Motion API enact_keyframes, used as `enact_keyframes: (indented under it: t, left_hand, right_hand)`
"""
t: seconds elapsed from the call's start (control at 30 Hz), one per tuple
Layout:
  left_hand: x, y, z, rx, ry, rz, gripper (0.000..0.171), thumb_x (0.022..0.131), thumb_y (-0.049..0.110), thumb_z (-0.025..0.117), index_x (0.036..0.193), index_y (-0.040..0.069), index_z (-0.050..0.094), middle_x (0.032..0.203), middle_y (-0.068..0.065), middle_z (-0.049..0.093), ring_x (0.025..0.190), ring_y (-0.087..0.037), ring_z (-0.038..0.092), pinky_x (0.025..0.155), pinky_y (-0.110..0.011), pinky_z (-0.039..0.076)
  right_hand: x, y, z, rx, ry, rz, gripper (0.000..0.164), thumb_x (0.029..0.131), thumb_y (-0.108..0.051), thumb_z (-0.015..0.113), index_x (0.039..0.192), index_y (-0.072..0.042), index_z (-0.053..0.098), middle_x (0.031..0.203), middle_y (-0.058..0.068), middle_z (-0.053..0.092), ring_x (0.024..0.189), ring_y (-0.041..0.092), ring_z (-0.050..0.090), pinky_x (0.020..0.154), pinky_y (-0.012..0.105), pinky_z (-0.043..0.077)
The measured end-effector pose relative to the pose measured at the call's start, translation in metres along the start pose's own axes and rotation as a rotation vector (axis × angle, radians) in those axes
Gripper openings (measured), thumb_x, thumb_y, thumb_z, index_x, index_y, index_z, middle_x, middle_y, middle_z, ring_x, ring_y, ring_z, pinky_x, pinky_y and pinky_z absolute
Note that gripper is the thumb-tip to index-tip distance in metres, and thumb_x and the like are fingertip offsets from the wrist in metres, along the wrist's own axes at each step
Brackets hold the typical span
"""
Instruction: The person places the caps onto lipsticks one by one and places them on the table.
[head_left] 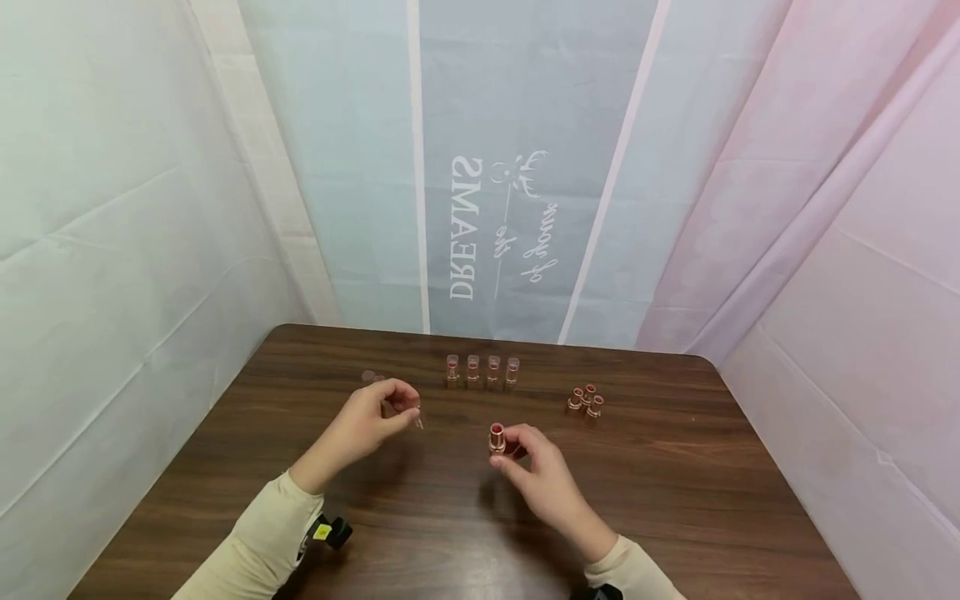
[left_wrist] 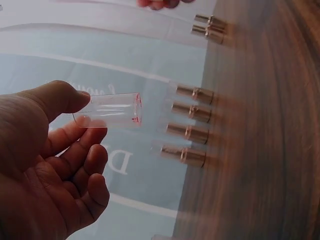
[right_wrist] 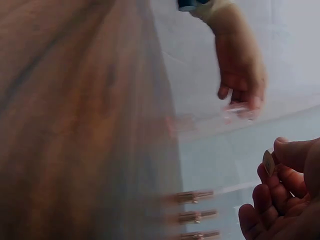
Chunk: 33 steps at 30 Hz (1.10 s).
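My left hand [head_left: 367, 421] pinches a clear lipstick cap [left_wrist: 112, 111] between thumb and fingers, above the table's left half. In the left wrist view the cap lies sideways, its far end tinged red. Right of it, my right hand [head_left: 546, 473] holds an uncapped lipstick [head_left: 497, 438] upright by its lower part, red tip on top and gold casing below. In the right wrist view only the round base [right_wrist: 268, 163] of this lipstick shows, with the rest hidden by my fingers. Cap and lipstick are apart, with a gap between the hands.
Several capped lipsticks [head_left: 473, 370] stand in a row at the back middle of the brown wooden table [head_left: 675, 492]. Three uncapped lipsticks [head_left: 575, 399] stand clustered to the right. Clear caps [head_left: 368, 376] sit behind my left hand. Printed cloth [head_left: 360, 208] hangs behind the table.
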<state>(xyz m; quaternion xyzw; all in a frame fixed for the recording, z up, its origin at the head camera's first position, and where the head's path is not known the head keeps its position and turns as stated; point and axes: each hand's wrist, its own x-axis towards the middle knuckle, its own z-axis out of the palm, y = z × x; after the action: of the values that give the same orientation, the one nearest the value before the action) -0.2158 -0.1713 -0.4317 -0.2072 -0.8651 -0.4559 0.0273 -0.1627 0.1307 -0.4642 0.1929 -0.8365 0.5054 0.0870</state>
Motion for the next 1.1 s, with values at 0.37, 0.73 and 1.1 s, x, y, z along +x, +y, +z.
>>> enact_keyframes:
  t: [0.37, 0.73, 1.1]
  left_hand:
    - [-0.004, 0.010, 0.016, -0.017, -0.040, 0.062, 0.017, 0.095, 0.024, 0.077, 0.110, 0.018, 0.071, 0.098, 0.007, 0.068, 0.083, -0.011, 0.061, 0.070, -0.026, 0.052]
    - [0.009, 0.033, 0.021, -0.012, -0.065, 0.130, 0.018, 0.094, 0.027, 0.077, 0.109, 0.022, 0.070, 0.100, 0.007, 0.066, 0.084, -0.012, 0.059, 0.069, -0.026, 0.050]
    - [0.022, 0.078, 0.019, -0.048, -0.110, 0.208, 0.017, 0.092, 0.027, 0.079, 0.107, 0.024, 0.070, 0.098, 0.009, 0.067, 0.083, -0.012, 0.062, 0.068, -0.027, 0.051]
  right_hand:
    - [-0.002, 0.011, 0.010, -0.014, 0.031, 0.054, 0.025, 0.080, -0.010, 0.087, 0.099, -0.020, 0.073, 0.092, -0.009, 0.067, 0.084, 0.011, 0.063, 0.079, 0.036, 0.057]
    - [0.000, 0.015, 0.006, -0.069, 0.033, 0.048, 0.028, 0.078, -0.015, 0.090, 0.096, -0.028, 0.073, 0.091, -0.016, 0.066, 0.088, 0.014, 0.064, 0.082, 0.035, 0.056]
    - [-0.003, 0.014, 0.012, -0.098, 0.030, 0.036, 0.024, 0.078, -0.020, 0.090, 0.096, -0.025, 0.075, 0.090, -0.013, 0.067, 0.086, 0.015, 0.065, 0.078, 0.032, 0.057]
